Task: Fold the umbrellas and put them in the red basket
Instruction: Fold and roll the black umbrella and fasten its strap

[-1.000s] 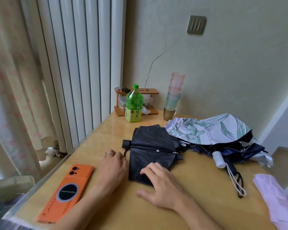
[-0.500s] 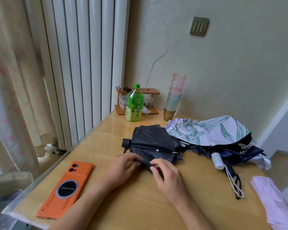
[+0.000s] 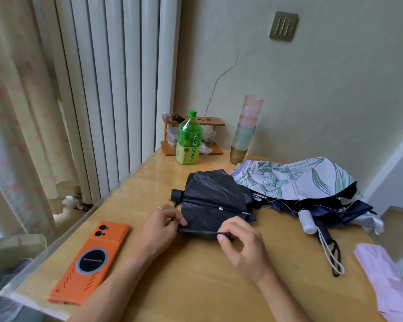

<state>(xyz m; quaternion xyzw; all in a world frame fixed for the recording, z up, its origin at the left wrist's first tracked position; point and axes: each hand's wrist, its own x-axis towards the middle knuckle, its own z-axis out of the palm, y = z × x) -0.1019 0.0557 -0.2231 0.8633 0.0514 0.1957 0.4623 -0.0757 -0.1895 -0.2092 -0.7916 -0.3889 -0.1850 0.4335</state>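
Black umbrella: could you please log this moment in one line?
step: folding black umbrella | left hand: pinches its near edge | right hand: pinches same edge | floral umbrella: loose | red basket: not in view

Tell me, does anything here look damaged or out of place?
A thin crack runs up the pale plaster wall behind the green plastic tea bottle. The white floral fabric umbrella lies in a loose heap, unfolded, beside the black fabric umbrella.
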